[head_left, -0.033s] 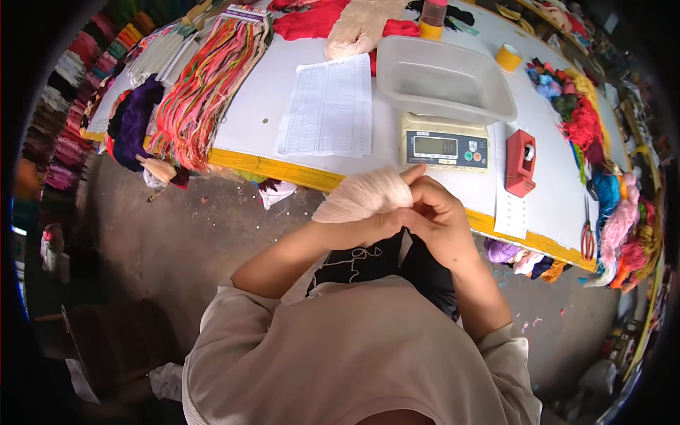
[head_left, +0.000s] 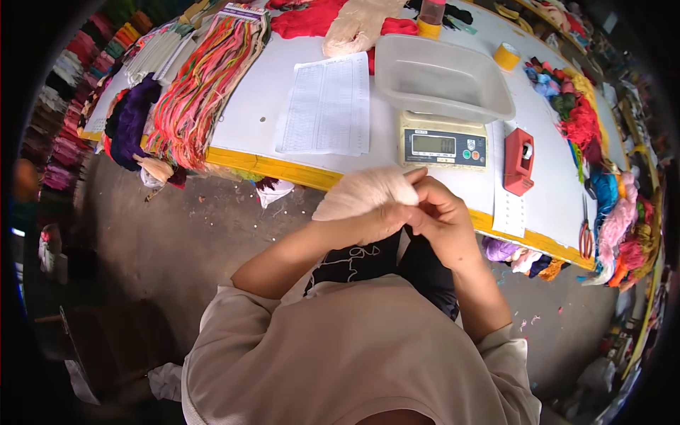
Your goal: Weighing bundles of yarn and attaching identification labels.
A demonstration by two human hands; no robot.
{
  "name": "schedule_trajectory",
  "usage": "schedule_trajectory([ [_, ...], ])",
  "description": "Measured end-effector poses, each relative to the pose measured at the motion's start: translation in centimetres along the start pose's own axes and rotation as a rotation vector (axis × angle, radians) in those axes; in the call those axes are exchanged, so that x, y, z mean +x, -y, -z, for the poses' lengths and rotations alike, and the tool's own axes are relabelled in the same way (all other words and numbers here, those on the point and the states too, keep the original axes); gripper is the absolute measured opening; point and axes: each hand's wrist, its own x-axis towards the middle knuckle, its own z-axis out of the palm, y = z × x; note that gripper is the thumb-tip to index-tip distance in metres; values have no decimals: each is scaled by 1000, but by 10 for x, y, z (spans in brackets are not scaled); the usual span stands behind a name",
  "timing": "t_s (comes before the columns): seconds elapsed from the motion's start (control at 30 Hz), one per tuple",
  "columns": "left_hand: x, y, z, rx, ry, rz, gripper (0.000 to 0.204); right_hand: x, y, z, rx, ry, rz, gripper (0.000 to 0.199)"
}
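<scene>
A pale pink skein of thread is bunched in front of my body, close to the table's near edge. My left hand is closed round it from below, its fingers mostly hidden behind the strands. At the skein's right end, my right hand has its fingers bent and its thumb pressed in, meeting the left thumb. Both hands grip the skein there; any single strand between the fingertips is too small to make out. A loose white thread trails over my dark trousers.
Beyond my hands, a digital scale carries a translucent plastic tub. Left of it lie printed sheets and multicoloured thread hanks. A red tape dispenser, scissors and coloured skeins lie rightward. A yellow edge borders the table.
The right end of the skein has shifted slightly right, and its strands have fanned and blurred. My right thumb has moved a little closer to the left thumb.
</scene>
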Motion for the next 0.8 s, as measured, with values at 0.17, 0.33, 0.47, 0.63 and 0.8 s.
schedule_trajectory([
  [0.17, 4, 6, -26, -838, -238, 164, 55, -9, -1, 7, 22, -187, -101, 9],
  [0.33, 7, -2, -21, -933, -278, 189, 53, -5, 1, 9, -240, -237, 33, 7],
  [0.47, 10, -3, -20, -1009, -254, 238, 55, -4, 4, 8, 232, -260, -154, 7],
  [0.63, 11, 4, -22, -978, -266, 173, 51, -4, 2, 9, -176, -211, -10, 5],
  [0.8, 19, 3, -20, -975, -169, 32, 41, -7, 4, 8, -39, -366, 40, 3],
])
